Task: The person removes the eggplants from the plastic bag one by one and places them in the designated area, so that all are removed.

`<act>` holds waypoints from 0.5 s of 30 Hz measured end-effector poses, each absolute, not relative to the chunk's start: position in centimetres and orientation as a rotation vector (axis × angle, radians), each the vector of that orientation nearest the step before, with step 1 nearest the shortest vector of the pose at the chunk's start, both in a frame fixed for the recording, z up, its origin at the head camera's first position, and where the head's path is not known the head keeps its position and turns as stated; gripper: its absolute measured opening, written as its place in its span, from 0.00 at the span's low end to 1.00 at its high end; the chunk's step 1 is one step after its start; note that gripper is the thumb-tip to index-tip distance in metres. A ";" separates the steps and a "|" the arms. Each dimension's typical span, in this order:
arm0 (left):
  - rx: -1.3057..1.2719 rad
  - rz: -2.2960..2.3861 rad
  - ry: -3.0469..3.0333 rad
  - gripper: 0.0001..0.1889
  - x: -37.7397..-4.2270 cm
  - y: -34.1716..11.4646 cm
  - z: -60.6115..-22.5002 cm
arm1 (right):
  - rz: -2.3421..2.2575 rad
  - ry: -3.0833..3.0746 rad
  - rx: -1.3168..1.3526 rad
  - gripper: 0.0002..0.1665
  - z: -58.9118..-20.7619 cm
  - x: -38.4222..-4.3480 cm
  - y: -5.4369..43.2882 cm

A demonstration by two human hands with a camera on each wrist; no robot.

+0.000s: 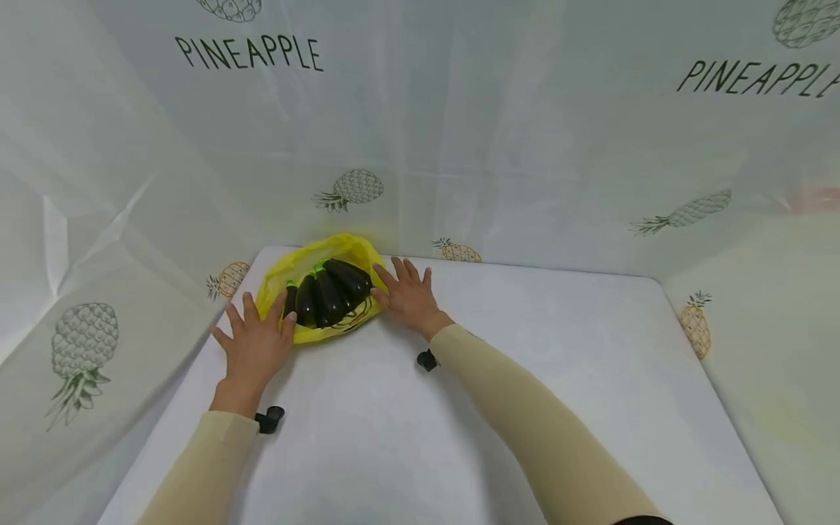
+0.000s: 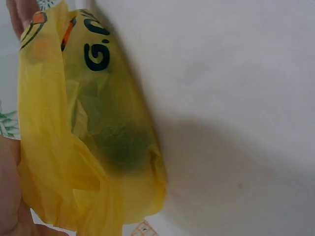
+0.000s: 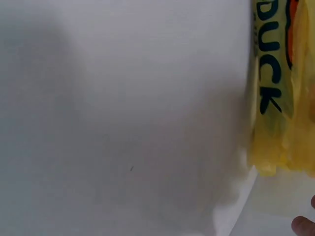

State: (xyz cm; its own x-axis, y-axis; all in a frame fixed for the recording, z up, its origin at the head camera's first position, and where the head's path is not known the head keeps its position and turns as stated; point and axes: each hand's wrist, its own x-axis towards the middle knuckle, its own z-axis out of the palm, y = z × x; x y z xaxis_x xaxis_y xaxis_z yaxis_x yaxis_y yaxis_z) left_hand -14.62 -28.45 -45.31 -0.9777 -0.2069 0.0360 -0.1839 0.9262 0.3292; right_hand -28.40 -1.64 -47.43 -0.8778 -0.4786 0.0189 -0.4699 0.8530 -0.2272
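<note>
A yellow plastic bag [image 1: 344, 246] lies at the far left of the white table, its mouth spread wide. Inside, several dark, glossy eggplants [image 1: 330, 295] with green stem ends sit side by side. My left hand [image 1: 254, 346] is at the bag's left edge, fingers spread. On the opposite side, my right hand [image 1: 410, 297] has its fingers spread, fingertips right at the rim. In the left wrist view, the bag [image 2: 44, 128] stands up beside the hand with dark shapes showing through. Dark lettering marks the bag [image 3: 268, 142] in the right wrist view.
Behind the white table [image 1: 525, 364] hangs a pale sheet [image 1: 499, 146] printed with pineapples, which also runs along the left and right sides. The bag sits close to the table's back edge. Small black devices [image 1: 426, 360] are worn at both wrists.
</note>
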 end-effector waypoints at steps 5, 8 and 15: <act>0.345 -0.505 -3.040 0.33 -14.3 -28.9 -45.9 | -0.333 2.934 -0.801 0.39 -47.6 -28.7 -3.3; 0.358 -0.518 -3.047 0.34 -14.5 -29.2 -46.3 | -0.315 2.923 -0.798 0.41 -47.8 -28.9 -3.8; 0.317 -0.554 -3.036 0.35 -14.9 -29.7 -47.2 | -0.203 2.954 -0.792 0.44 -48.3 -28.6 -3.9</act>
